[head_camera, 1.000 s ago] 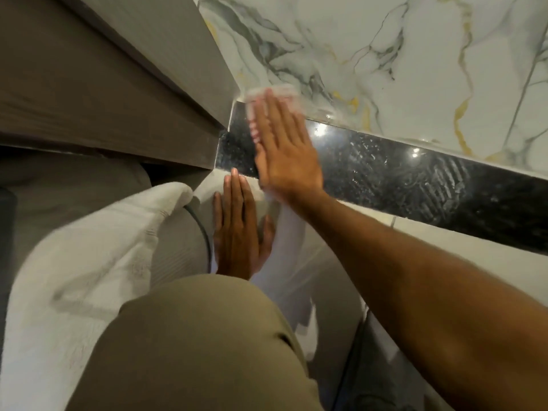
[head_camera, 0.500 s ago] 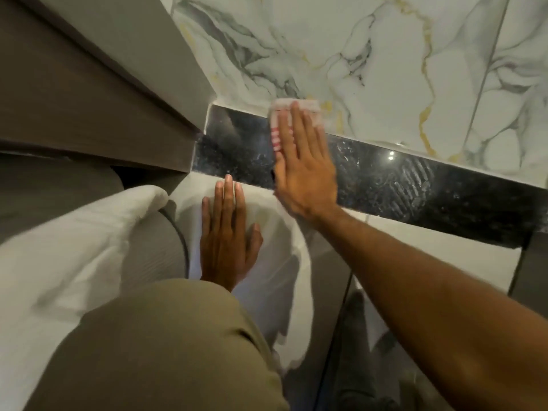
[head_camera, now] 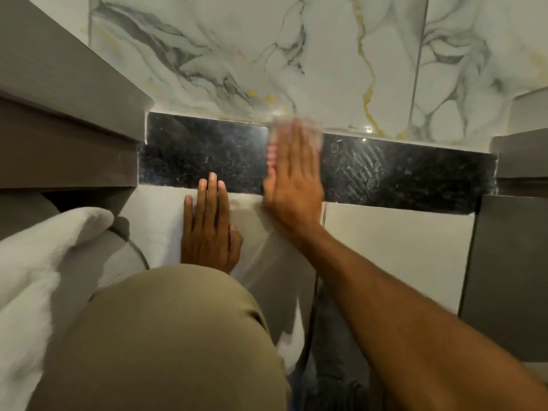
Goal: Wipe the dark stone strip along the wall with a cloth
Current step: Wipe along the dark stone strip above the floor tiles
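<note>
Two hands, one cloth, one stone strip.

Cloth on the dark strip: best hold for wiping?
Don't pinch it. The cloth lies flat against the dark stone strip, so press its middle under a flat palm, coming straight at the wall face, as the right hand does. Only its top and left edges show past the fingers.
</note>
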Demonstrator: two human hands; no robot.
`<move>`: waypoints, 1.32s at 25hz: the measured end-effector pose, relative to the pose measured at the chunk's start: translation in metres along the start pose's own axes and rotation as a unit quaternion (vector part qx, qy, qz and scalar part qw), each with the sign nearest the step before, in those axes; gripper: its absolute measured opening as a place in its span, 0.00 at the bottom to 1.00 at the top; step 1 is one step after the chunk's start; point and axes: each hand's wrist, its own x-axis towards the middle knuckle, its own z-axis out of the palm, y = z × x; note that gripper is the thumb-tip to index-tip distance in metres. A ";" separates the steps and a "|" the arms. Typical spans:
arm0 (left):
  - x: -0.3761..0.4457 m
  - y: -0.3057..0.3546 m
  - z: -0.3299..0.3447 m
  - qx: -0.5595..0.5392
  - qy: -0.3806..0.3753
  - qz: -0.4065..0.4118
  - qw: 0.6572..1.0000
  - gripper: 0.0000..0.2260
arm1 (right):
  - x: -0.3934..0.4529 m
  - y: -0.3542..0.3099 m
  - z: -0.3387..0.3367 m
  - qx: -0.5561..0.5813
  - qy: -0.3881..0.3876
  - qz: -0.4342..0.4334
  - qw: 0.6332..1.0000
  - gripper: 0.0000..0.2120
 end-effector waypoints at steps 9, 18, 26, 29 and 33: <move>0.013 0.028 -0.003 0.004 -0.037 0.062 0.997 0.36 | -0.095 0.052 -0.025 -0.027 -0.029 0.000 0.999 0.32; 0.029 0.050 -0.003 0.017 -0.039 0.063 0.997 0.33 | -0.054 0.038 -0.012 -0.028 -0.003 0.004 1.000 0.31; 0.031 0.047 0.003 0.015 -0.032 0.066 0.997 0.34 | 0.011 0.086 -0.027 -0.037 0.085 0.165 0.982 0.33; 0.028 0.046 0.005 0.014 -0.031 0.063 0.997 0.35 | -0.025 0.061 -0.012 -0.027 0.052 0.091 0.994 0.32; 0.029 0.046 0.001 0.008 -0.048 0.061 0.997 0.35 | -0.113 0.078 -0.032 0.011 0.000 0.188 0.982 0.33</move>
